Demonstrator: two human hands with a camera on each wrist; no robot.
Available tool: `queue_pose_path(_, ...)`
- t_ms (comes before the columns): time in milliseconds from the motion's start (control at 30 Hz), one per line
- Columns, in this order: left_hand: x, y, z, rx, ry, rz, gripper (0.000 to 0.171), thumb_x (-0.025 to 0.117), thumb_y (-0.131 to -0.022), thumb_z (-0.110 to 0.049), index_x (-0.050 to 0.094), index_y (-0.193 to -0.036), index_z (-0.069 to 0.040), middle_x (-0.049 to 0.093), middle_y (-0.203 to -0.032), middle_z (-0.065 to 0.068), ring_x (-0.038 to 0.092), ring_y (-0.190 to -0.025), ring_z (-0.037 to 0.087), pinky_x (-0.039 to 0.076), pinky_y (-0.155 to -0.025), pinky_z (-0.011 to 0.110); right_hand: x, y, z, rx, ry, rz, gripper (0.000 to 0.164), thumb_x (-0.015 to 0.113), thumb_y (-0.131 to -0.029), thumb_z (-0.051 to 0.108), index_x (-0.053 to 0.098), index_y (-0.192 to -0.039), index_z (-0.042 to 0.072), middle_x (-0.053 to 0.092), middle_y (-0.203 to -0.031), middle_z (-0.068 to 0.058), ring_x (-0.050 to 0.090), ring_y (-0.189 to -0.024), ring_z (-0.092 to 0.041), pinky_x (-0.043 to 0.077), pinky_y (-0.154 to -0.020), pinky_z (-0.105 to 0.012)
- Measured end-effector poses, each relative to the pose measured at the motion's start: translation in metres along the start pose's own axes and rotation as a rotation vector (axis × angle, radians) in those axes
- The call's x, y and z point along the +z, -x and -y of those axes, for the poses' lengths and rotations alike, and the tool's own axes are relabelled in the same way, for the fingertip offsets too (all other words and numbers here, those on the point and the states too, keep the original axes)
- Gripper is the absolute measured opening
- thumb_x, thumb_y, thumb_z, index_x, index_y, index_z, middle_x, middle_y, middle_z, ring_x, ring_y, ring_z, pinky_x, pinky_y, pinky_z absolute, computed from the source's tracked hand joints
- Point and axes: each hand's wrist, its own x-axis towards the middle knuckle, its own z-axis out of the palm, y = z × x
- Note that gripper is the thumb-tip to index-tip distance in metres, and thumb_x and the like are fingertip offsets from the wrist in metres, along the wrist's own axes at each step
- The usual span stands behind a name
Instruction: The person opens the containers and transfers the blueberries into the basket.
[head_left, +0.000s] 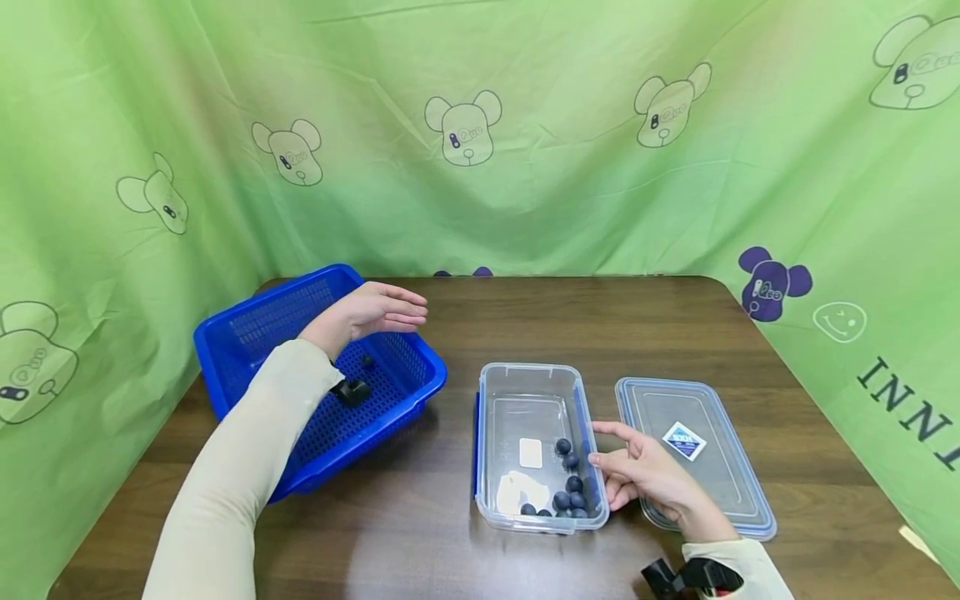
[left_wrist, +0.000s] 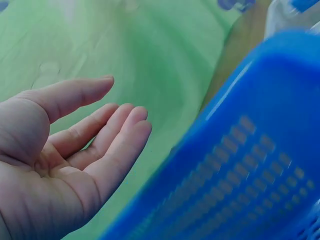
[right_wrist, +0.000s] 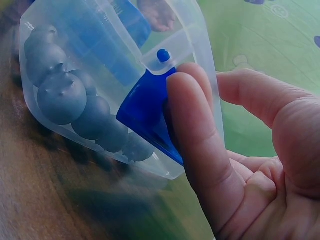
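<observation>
My left hand hangs over the blue plastic basket, its fingers loosely extended and nothing in them. In the left wrist view the palm faces up beside the basket's perforated wall. One dark round berry lies on the basket floor. My right hand holds the right side of a clear plastic container. In the right wrist view its fingers rest over the blue side latch, with the thumb by the rim. Several blueberries cluster at the container's near right corner.
A clear lid with a blue rim and a sticker lies flat to the right of the container, partly behind my right hand. The brown wooden table is enclosed by green printed cloth at the back and sides.
</observation>
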Motion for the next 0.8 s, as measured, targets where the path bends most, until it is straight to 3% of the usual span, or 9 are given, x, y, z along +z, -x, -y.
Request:
queue_pose_path(133,0.023,-0.004,-0.003,0.002,-0.034,0.062,0.039,0.053,-0.098,0.009,0.047,-0.135,0.017,0.069,-0.108,0.015,0.061,-0.118,0.038,0.045,-0.105,0.048,0.0,0.0,0.0,-0.001,-0.002,0.002,0.072,0.057,-0.099,0.004,0.006,-0.143,-0.019,0.066,-0.064,-0.001,0.064,-0.053,-0.008,0.058,-0.051,-0.026)
queue_pose_path(367,0.065,-0.013,0.007,-0.061,-0.07,0.205,0.039,0.057,-0.095,0.012,0.05,-0.132,0.018,0.071,-0.104,0.018,0.07,-0.095,0.024,0.044,-0.106,0.051,0.0,0.0,-0.001,-0.003,-0.005,0.009,0.072,0.057,-0.099,0.004,0.005,-0.143,-0.019,0.066,-0.064,-0.001,0.064,-0.054,-0.008,0.058,-0.051,-0.026)
queue_pose_path(533,0.096,-0.019,0.018,-0.11,-0.141,0.333,0.036,0.057,-0.095,0.01,0.051,-0.13,0.018,0.064,-0.119,0.032,0.063,-0.112,0.04,0.047,-0.104,0.048,0.0,0.001,-0.001,-0.006,-0.008,0.016,0.072,0.057,-0.099,0.004,0.005,-0.143,-0.02,0.066,-0.064,-0.001,0.064,-0.054,-0.008,0.058,-0.051,-0.026)
queue_pose_path(600,0.108,-0.021,0.022,-0.129,-0.182,0.4,0.035,0.058,-0.096,0.008,0.053,-0.129,0.018,0.061,-0.123,0.033,0.063,-0.113,0.04,0.049,-0.101,0.046,0.0,0.0,-0.002,-0.009,-0.007,0.016,0.072,0.057,-0.099,0.004,0.005,-0.143,-0.02,0.066,-0.064,-0.001,0.064,-0.054,-0.007,0.058,-0.051,-0.026)
queue_pose_path(800,0.144,-0.024,0.035,-0.223,-0.308,0.621,0.033,0.06,-0.095,0.008,0.056,-0.126,0.018,0.068,-0.114,0.027,0.071,-0.094,0.024,0.052,-0.098,0.044,0.0,-0.001,-0.001,-0.011,-0.003,0.015,0.072,0.057,-0.099,0.004,0.004,-0.143,-0.02,0.066,-0.064,0.0,0.064,-0.054,-0.007,0.058,-0.051,-0.026)
